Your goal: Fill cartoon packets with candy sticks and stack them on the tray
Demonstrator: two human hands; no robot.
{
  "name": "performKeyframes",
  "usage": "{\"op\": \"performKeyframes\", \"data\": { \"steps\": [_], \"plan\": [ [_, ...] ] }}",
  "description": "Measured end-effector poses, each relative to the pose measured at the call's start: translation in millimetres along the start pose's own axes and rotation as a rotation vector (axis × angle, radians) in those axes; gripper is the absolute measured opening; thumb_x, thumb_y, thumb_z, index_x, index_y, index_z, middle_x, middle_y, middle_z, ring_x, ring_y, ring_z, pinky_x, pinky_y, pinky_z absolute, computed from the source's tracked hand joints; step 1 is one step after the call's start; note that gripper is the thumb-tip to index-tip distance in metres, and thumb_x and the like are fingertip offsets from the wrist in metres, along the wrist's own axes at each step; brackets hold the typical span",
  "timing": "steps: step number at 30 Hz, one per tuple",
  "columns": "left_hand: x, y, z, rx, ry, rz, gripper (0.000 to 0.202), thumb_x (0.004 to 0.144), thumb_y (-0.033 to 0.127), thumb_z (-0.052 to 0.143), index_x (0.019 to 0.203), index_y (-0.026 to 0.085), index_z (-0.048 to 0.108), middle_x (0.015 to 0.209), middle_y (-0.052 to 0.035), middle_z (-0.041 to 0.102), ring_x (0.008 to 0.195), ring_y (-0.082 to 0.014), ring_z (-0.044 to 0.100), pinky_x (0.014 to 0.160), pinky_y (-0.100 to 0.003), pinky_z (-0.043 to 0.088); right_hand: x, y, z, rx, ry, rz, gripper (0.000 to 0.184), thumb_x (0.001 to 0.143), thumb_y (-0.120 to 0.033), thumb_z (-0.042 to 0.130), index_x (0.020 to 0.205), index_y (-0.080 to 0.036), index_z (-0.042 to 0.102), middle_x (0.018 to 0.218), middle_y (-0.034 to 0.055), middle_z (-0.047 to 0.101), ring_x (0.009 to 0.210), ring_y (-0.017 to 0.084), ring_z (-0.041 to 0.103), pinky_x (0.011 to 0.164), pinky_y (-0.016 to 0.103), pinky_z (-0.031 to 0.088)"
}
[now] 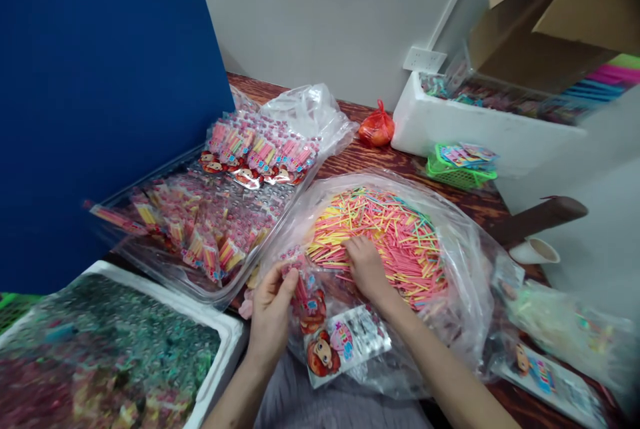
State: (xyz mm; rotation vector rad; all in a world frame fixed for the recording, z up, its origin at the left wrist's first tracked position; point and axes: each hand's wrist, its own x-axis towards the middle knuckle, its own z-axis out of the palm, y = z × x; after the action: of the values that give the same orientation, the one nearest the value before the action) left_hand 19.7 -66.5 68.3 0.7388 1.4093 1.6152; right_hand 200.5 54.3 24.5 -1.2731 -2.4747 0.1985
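My left hand (274, 306) pinches a small clear packet (306, 299) printed with a red-haired cartoon figure, pink sticks showing inside it. In a large clear plastic bag (465, 262) lies a heap of thin pink, yellow and green sticks (400, 249). At the heap's near left side, my right hand (367, 269) has its fingers curled down onto the sticks; its fingertips are partly hidden. Flat silvery packets (345, 342) with the same cartoon print lie on the bag's front edge, between my forearms.
Left of the bag, a clear tray (215, 292) holds many filled packets (200, 236). A white foam box (230, 329) with colourful contents stands front left. Behind are a red bag (377, 128), a green basket (457, 176), another foam box (480, 126) and a carton (545, 22). A paper cup (535, 251) lies right.
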Motion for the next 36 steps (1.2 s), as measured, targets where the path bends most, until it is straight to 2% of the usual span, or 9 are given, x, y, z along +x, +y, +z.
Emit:
{"op": "performKeyframes", "data": {
  "steps": [3,6,11,15,18,22,28,31,36],
  "plan": [
    [9.2,-23.6,7.5,0.233,0.140,0.145,0.027,0.090,0.040,0.054,0.104,0.018,0.062,0.101,-0.0058,0.067,0.099,-0.0207,0.061,0.091,-0.033,0.047,5.3,-3.9,5.3,-0.218,-0.069,-0.055,0.023,0.090,-0.011,0.048,0.108,-0.016,0.062,0.105,0.0152,0.062,0.098,0.029,0.049,0.084,0.041,0.039],
    [17.4,-49.4,10.1,0.378,0.205,0.229,0.039,0.093,0.036,0.051,0.129,0.019,0.050,0.127,-0.0111,0.058,0.121,-0.0233,0.052,0.106,-0.040,0.037,9.4,-6.3,5.2,-0.263,-0.090,-0.064,0.022,0.090,-0.011,0.048,0.107,-0.016,0.062,0.104,0.0154,0.061,0.099,0.030,0.047,0.085,0.042,0.039],
    [11.9,-60.2,5.4,0.521,0.140,0.315,0.063,0.094,0.032,0.051,0.150,0.021,0.023,0.140,-0.0145,0.050,0.131,-0.0254,0.046,0.110,-0.044,0.035,5.6,-19.0,0.8,0.118,-0.038,0.063,0.015,0.093,-0.016,0.049,0.096,-0.018,0.063,0.097,0.0094,0.063,0.094,0.024,0.052,0.083,0.036,0.042],
    [-7.1,-48.7,0.6,0.847,0.074,0.461,0.071,0.093,0.027,0.052,0.153,0.023,0.015,0.159,-0.0141,0.021,0.146,-0.0301,0.020,0.116,-0.053,0.022,-0.7,-27.4,2.8,0.397,-0.048,0.129,0.015,0.093,-0.017,0.047,0.093,-0.020,0.062,0.093,0.0055,0.065,0.091,0.021,0.057,0.082,0.033,0.044],
    [-18.3,-47.4,-3.3,1.069,-0.089,0.559,0.070,0.088,0.023,0.058,0.151,0.028,0.026,0.162,-0.0109,0.005,0.148,-0.0361,0.006,0.115,-0.061,0.016,-4.9,-20.8,4.6,0.265,0.000,0.145,0.018,0.091,-0.013,0.047,0.095,-0.019,0.062,0.095,0.0082,0.064,0.095,0.024,0.055,0.083,0.035,0.043],
    [-12.6,-57.0,-12.5,1.236,-0.266,0.614,0.060,0.085,0.014,0.057,0.142,0.029,0.045,0.163,-0.0086,0.004,0.147,-0.0382,0.005,0.113,-0.065,0.017,-6.6,-5.1,6.1,-0.041,0.002,0.094,0.024,0.088,-0.009,0.048,0.106,-0.018,0.062,0.104,0.0126,0.062,0.100,0.028,0.049,0.084,0.038,0.040],
    [14.4,-63.9,-24.4,1.242,-0.194,0.620,0.059,0.089,0.012,0.052,0.144,0.028,0.041,0.163,-0.0065,0.000,0.148,-0.0341,0.003,0.112,-0.058,0.029,2.3,0.4,4.1,-0.233,-0.062,-0.008,0.025,0.088,-0.010,0.050,0.109,-0.017,0.061,0.107,0.0138,0.061,0.100,0.029,0.047,0.084,0.040,0.037],
    [15.4,-63.1,-24.7,1.264,-0.199,0.617,0.058,0.089,0.014,0.052,0.145,0.026,0.040,0.163,-0.0071,-0.003,0.148,-0.0347,0.001,0.113,-0.058,0.027,9.2,-10.2,3.3,-0.212,-0.062,-0.040,0.018,0.091,-0.014,0.050,0.103,-0.018,0.063,0.103,0.0123,0.061,0.097,0.028,0.047,0.082,0.038,0.037],
    [11.0,-61.7,-22.8,1.281,-0.198,0.610,0.057,0.090,0.019,0.054,0.145,0.025,0.041,0.163,-0.0083,0.001,0.148,-0.0346,0.003,0.114,-0.057,0.027,26.0,-37.9,14.2,-0.257,-0.085,-0.246,0.021,0.091,-0.015,0.049,0.109,-0.014,0.061,0.103,0.0131,0.061,0.097,0.028,0.047,0.084,0.040,0.037]
  ]
}}
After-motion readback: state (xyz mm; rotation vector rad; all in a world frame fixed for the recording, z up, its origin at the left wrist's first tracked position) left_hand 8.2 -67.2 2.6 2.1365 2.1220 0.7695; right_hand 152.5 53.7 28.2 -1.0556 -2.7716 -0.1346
